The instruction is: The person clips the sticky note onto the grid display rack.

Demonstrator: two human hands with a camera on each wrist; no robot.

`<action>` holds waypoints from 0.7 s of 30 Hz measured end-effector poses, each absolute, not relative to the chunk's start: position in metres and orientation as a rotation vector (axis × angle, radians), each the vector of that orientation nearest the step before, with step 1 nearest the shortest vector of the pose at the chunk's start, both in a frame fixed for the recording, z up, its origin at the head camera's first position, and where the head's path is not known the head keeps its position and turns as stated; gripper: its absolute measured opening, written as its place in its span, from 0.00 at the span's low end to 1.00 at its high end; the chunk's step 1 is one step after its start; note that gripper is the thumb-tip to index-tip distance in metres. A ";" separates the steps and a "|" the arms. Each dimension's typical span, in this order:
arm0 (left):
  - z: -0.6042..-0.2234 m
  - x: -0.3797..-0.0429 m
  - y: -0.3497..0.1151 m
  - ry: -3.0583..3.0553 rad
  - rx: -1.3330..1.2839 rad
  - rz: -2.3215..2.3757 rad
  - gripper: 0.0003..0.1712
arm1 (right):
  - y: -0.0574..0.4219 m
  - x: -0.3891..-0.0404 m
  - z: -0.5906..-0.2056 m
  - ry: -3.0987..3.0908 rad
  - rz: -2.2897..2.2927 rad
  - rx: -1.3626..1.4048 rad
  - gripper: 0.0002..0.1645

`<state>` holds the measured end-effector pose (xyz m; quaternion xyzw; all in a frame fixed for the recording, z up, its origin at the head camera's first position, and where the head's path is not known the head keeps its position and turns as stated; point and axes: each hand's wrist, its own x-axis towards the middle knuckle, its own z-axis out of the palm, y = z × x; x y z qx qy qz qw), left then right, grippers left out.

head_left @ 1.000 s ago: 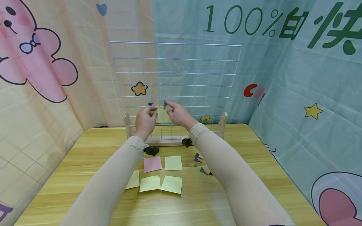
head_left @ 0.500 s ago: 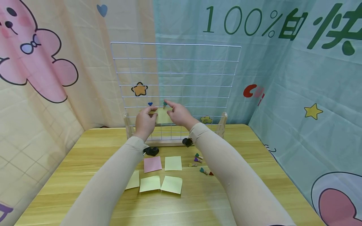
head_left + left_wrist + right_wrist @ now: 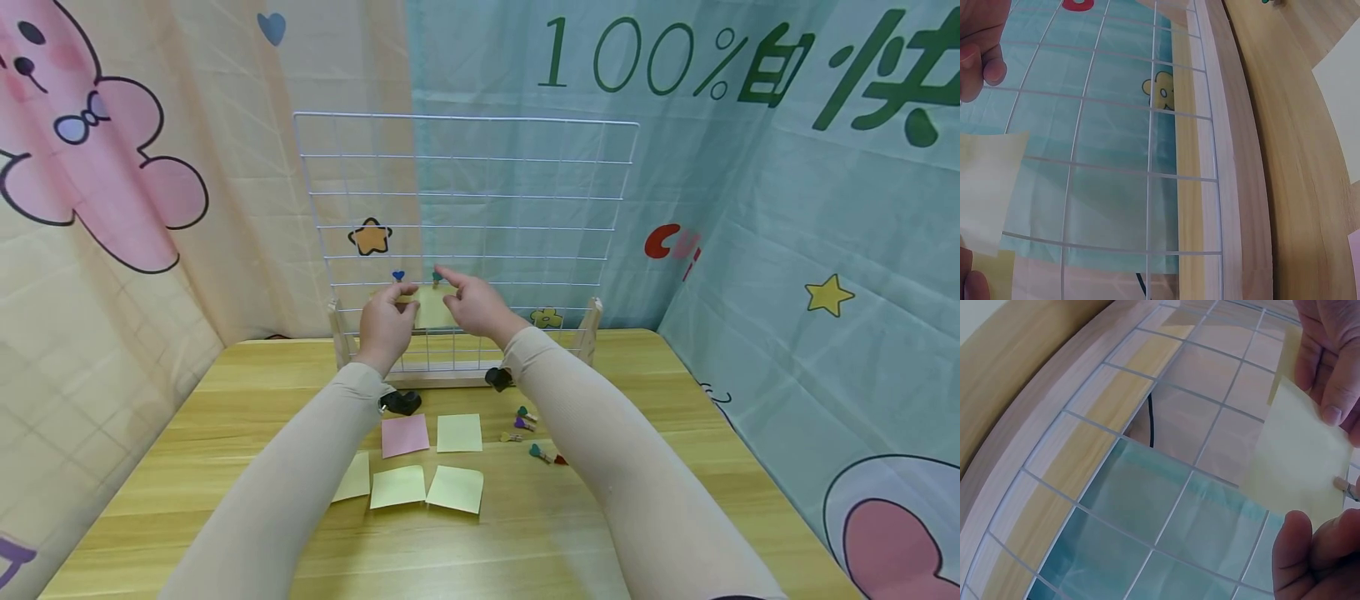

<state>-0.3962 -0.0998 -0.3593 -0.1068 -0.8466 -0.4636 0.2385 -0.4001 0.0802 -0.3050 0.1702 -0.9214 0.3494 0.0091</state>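
Note:
A pale yellow sticky note [image 3: 433,308] lies against the white wire grid [image 3: 525,227]. My left hand [image 3: 386,325] pinches its left side, with the thumb in front in the right wrist view. At the note's top edge is a small wooden clothespin [image 3: 1341,484] with a teal heart [image 3: 437,276]. My right hand [image 3: 480,304] pinches this clothespin, index fingertip at the heart and thumb lower down. Behind my left hand, another yellow note [image 3: 1286,359] is mostly hidden, with a blue heart clothespin [image 3: 398,276] above it.
The grid stands in a wooden base [image 3: 442,380] on the wooden table [image 3: 262,400]. Nearer lie a pink note [image 3: 405,436] and several yellow notes [image 3: 397,487]. Several small clothespins [image 3: 525,424] lie beside my right forearm. Printed curtains hang behind the grid.

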 end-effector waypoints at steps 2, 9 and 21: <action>-0.359 -0.396 -0.099 -2.324 -0.293 -1.273 0.15 | 0.080 -0.400 -0.304 -2.888 1.064 0.535 0.37; -0.360 -0.397 -0.100 -2.335 -0.287 -1.269 0.16 | 0.080 -0.402 -0.302 -2.921 1.018 0.541 0.37; -0.362 -0.395 -0.102 -2.339 -0.302 -1.277 0.16 | 0.085 -0.398 -0.304 -2.869 1.086 0.567 0.40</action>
